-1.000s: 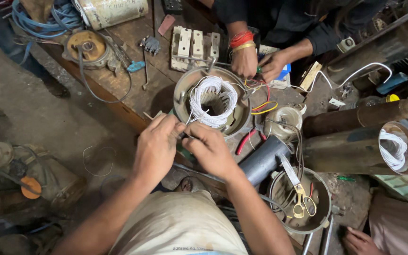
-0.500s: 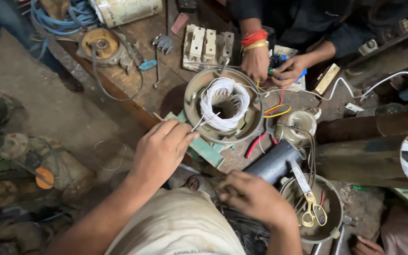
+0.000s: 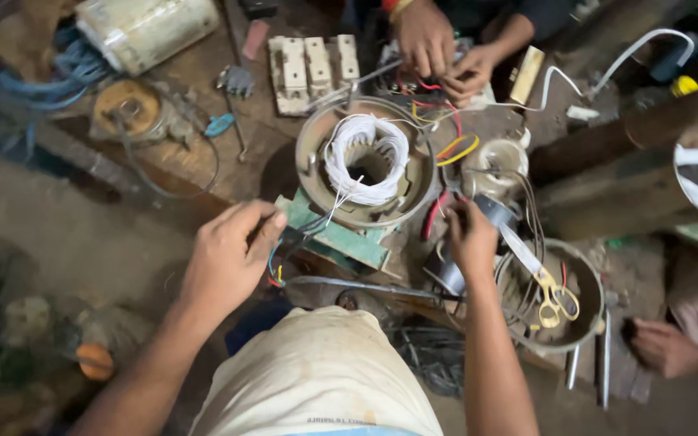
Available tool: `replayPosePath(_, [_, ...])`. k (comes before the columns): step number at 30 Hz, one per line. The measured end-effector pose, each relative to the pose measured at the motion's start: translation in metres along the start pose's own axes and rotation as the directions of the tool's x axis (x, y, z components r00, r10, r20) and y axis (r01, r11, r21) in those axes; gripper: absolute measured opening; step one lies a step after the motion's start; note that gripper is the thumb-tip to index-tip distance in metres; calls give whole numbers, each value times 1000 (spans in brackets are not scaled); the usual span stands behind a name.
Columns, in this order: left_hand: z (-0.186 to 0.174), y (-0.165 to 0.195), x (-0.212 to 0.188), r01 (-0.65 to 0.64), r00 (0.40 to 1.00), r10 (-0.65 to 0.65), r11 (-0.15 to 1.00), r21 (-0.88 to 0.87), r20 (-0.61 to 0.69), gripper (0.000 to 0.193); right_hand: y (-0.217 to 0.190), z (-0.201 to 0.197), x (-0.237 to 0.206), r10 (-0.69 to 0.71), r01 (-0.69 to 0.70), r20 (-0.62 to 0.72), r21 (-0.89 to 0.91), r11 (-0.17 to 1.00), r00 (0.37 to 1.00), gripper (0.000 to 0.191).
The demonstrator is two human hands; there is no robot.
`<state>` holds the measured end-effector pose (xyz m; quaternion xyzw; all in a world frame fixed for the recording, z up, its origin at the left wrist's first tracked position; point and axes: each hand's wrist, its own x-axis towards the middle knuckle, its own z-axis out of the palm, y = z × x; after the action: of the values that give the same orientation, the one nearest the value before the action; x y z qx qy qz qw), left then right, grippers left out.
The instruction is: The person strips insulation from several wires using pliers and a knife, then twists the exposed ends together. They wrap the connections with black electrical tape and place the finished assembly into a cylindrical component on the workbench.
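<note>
Left hand (image 3: 228,258) pinches the wire leads (image 3: 296,242) below the motor stator (image 3: 365,165), right hand (image 3: 472,236) grips a dark cylinder (image 3: 466,254), scissors (image 3: 547,287) just right, a co-worker's hands (image 3: 438,44) beyond.

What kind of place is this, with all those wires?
Probably a motor repair workshop: a round motor housing wound with white wire sits on a cluttered wooden bench, with yellow-handled scissors nearby.

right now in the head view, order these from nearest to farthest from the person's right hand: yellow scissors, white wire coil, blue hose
From the right hand:
1. Yellow scissors, just to its right, lying in the round metal pan.
2. White wire coil, up and to the left, inside the round motor housing.
3. Blue hose, far off at the top left corner.
</note>
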<state>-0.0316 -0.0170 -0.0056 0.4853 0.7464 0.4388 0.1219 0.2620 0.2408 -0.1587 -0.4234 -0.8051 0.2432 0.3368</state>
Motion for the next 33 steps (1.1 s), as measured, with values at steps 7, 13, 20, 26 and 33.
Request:
replayPosePath(7, [-78,-31,10,-134,983,146,986,-104,115,15,-70,34,-5,-31,-44,-279,-260,965,960,16])
replayPosePath(13, [-93,-41,41,-346,916,371,923,-166,152,16,-221,13,-106,224,-314,249,423,850,942,31])
replayPosePath(20, [-51,-36,81,-712,647,727,684,-159,228,42,-318,86,-112,-92,27,263,241,970,960,65])
replayPosePath(26, [-12,-59,103,-911,376,856,412,-30,354,20,-345,73,-164,419,-464,267,132,876,868,38])
replayPosePath(33, [14,-58,110,-993,101,919,69,98,381,31,-375,57,-184,488,-494,-84,-88,865,869,38])
